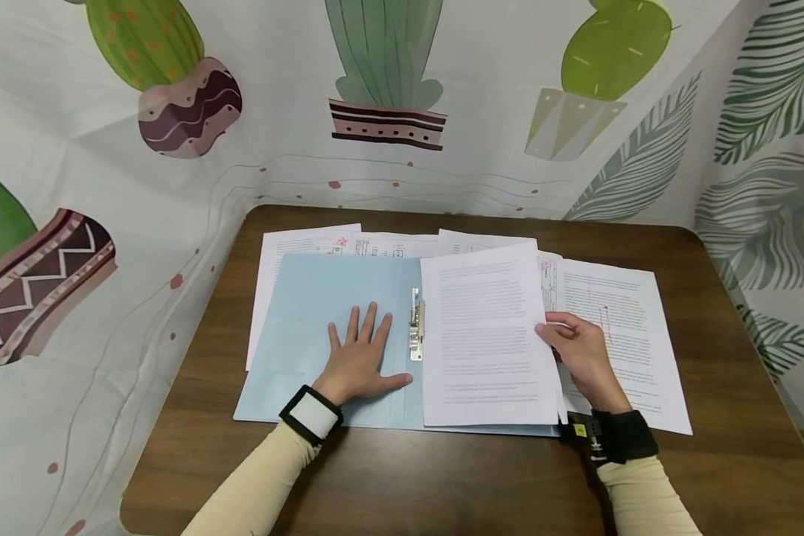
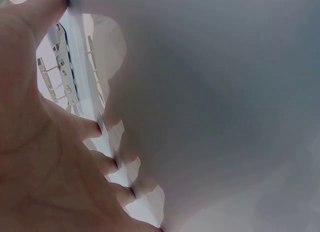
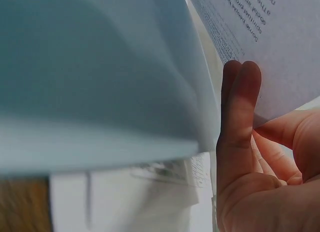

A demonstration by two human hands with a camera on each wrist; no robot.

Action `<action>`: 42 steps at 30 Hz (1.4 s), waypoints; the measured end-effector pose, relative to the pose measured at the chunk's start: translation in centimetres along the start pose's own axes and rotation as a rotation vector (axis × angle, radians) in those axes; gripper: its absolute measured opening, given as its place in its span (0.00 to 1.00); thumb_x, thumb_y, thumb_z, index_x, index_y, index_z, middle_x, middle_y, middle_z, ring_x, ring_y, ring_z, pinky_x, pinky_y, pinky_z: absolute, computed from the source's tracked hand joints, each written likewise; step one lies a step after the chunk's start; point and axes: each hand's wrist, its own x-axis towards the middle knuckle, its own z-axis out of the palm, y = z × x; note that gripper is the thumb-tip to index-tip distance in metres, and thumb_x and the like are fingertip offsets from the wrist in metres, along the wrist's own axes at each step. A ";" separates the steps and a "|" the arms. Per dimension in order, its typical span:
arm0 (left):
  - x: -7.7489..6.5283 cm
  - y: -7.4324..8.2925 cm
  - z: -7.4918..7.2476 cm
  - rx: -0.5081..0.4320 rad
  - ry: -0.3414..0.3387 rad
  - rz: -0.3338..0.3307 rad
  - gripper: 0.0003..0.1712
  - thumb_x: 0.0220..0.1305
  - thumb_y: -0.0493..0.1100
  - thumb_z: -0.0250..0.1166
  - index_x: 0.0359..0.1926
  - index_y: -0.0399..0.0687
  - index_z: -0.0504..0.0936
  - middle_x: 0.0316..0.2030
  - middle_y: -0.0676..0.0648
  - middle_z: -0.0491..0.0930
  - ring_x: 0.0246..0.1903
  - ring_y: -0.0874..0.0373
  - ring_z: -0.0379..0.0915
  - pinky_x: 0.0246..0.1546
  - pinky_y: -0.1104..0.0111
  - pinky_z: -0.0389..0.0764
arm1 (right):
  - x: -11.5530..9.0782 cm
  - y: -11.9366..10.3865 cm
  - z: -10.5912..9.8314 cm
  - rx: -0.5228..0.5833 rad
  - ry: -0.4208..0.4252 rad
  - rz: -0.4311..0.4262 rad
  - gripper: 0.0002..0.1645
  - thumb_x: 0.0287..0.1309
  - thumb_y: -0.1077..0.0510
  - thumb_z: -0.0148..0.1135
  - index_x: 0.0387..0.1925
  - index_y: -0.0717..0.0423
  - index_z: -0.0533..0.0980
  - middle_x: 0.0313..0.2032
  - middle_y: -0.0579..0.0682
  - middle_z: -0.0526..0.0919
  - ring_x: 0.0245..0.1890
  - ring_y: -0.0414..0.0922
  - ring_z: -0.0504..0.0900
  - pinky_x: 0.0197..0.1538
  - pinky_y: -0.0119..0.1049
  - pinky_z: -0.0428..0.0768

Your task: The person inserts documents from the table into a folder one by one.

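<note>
A light blue folder [image 1: 301, 298] lies spread on the table, with a metal lever clip [image 1: 417, 327] at its spine. My left hand [image 1: 358, 363] rests flat on the folder's left cover, fingers spread. In the left wrist view its fingertips press on the glossy cover, and the clip [image 2: 64, 67] shows beyond the thumb. Printed sheets [image 1: 485, 342] lie over the right half of the folder, their left edge beside the clip. My right hand [image 1: 579, 353] pinches their right edge between thumb and fingers. In the right wrist view, a printed sheet [image 3: 290, 52] meets the thumb and fingertips.
More printed papers lie under and around the folder: one at the left [image 1: 268, 283], some along the back, and one at the right [image 1: 626, 335]. The brown wooden table [image 1: 429, 484] has rounded corners. A cactus-patterned cloth [image 1: 388, 171] hangs behind it.
</note>
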 end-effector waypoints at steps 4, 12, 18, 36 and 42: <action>0.0 0.0 0.1 0.000 0.001 0.000 0.67 0.54 0.79 0.66 0.82 0.47 0.52 0.82 0.38 0.38 0.79 0.33 0.28 0.66 0.25 0.35 | 0.0 0.1 0.6 0.009 -0.006 0.015 0.25 0.70 0.52 0.66 0.63 0.60 0.77 0.48 0.60 0.87 0.36 0.43 0.87 0.36 0.33 0.83; 0.0 0.0 0.2 0.006 -0.002 -0.004 0.67 0.54 0.79 0.65 0.82 0.47 0.52 0.82 0.38 0.38 0.79 0.33 0.28 0.66 0.25 0.35 | 0.0 0.4 1.2 0.010 0.004 0.039 0.25 0.70 0.52 0.66 0.63 0.58 0.77 0.50 0.61 0.86 0.36 0.45 0.86 0.36 0.33 0.83; 0.1 0.0 0.4 0.013 -0.001 -0.005 0.67 0.54 0.80 0.64 0.82 0.47 0.52 0.82 0.38 0.38 0.79 0.33 0.27 0.66 0.25 0.35 | -0.2 0.5 1.4 -0.028 0.019 0.035 0.25 0.70 0.53 0.65 0.63 0.60 0.77 0.48 0.61 0.87 0.35 0.44 0.84 0.34 0.32 0.81; 0.4 -0.2 0.5 0.015 0.008 -0.003 0.67 0.53 0.80 0.65 0.82 0.48 0.52 0.82 0.38 0.38 0.79 0.33 0.28 0.66 0.25 0.35 | -0.2 0.1 2.2 -0.450 0.117 -0.264 0.21 0.66 0.59 0.68 0.56 0.67 0.81 0.38 0.63 0.87 0.36 0.56 0.85 0.31 0.37 0.79; 0.6 -0.2 0.6 0.022 -0.012 -0.012 0.68 0.54 0.81 0.63 0.82 0.49 0.50 0.82 0.39 0.35 0.79 0.34 0.26 0.66 0.25 0.34 | -0.5 0.0 2.0 -0.548 0.074 -0.265 0.29 0.64 0.59 0.70 0.63 0.68 0.75 0.30 0.58 0.82 0.23 0.48 0.77 0.22 0.37 0.71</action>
